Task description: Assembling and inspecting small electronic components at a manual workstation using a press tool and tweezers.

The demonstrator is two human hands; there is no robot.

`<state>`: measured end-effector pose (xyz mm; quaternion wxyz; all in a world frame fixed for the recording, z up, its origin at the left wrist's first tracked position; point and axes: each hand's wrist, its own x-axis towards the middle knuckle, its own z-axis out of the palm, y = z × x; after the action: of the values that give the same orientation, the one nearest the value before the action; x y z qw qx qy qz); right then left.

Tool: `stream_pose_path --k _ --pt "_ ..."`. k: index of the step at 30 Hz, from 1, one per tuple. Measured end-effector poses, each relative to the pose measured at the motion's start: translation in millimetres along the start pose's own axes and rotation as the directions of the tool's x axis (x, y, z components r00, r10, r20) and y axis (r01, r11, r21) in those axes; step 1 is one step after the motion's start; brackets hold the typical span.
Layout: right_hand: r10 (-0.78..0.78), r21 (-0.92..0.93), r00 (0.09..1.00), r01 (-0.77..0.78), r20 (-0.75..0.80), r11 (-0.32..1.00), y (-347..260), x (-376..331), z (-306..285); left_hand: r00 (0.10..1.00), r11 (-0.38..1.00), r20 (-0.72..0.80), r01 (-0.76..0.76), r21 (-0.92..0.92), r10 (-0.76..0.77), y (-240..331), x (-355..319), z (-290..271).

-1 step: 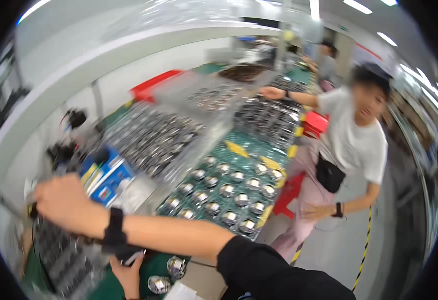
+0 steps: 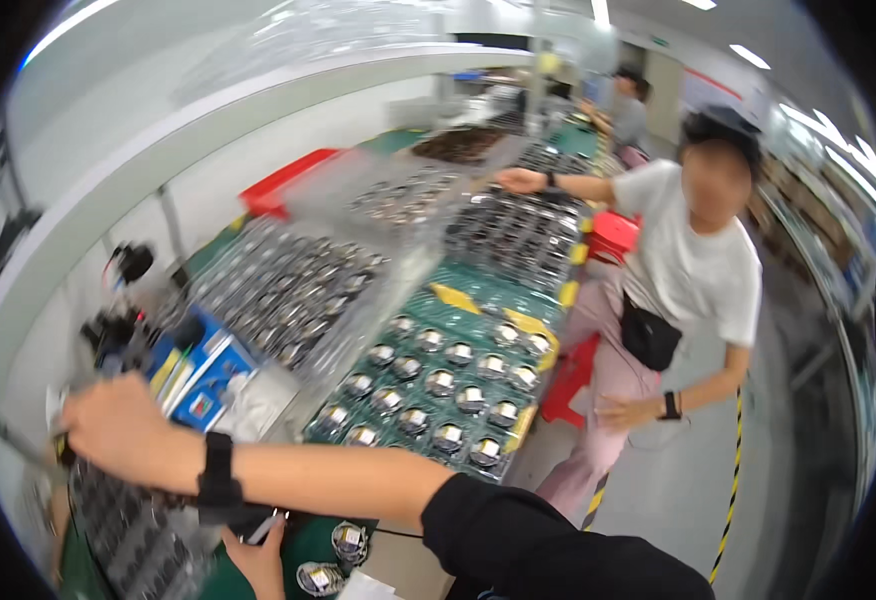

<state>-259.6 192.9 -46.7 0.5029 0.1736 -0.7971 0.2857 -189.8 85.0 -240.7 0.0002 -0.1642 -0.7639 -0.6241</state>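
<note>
My right arm, black-sleeved with a black wristband, stretches across the view to the left. At its end my right hand [image 2: 123, 430] shows its back, near a small black-and-yellow item [image 2: 63, 445]. Its fingers curl out of sight and look smeared. Below that wrist is my left hand [image 2: 258, 562], thumb and a finger around a dark piece with a silvery face [image 2: 258, 528], partly hidden by my right arm. Beside it, one round metal part [image 2: 350, 543] and another round metal part [image 2: 320, 577] lie on the green mat. A clear tray [image 2: 138, 535] with dark pockets lies under my right hand.
A tray of round labelled metal parts [image 2: 443, 383] stands right of centre, and a fuller tray [image 2: 288, 285] behind. A blue holder [image 2: 213, 370] sits near my right hand. Red bin [image 2: 283, 185] at the back. A co-worker [image 2: 683, 240] stands at right, one arm over the trays.
The whole view has shifted a little, so the bench and co-worker appear slightly further left. Both my hands keep nearly the same pose.
</note>
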Motion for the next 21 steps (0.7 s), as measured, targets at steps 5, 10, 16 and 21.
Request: stream_pose_path --k 5,10,16,21 --pt "0.103 0.099 0.990 -0.093 -0.098 0.991 -7 0 -8 1.000 1.000 0.006 -0.017 0.014 0.017 -26 13 11" --pt "-0.072 0.004 0.969 0.075 -0.235 0.997 -21 -15 -26 0.946 0.910 0.291 -0.241 0.336 0.143 -32 16 -26" --pt "-0.438 -0.045 0.806 0.459 -0.399 0.887 -42 -68 -62 0.875 0.873 0.484 -0.245 0.423 0.011 39 -2 -119" --pt "-0.403 0.131 0.901 0.425 -0.162 0.896 -36 -134 -67 0.975 0.956 0.141 -0.197 0.217 0.169 129 -11 -125"
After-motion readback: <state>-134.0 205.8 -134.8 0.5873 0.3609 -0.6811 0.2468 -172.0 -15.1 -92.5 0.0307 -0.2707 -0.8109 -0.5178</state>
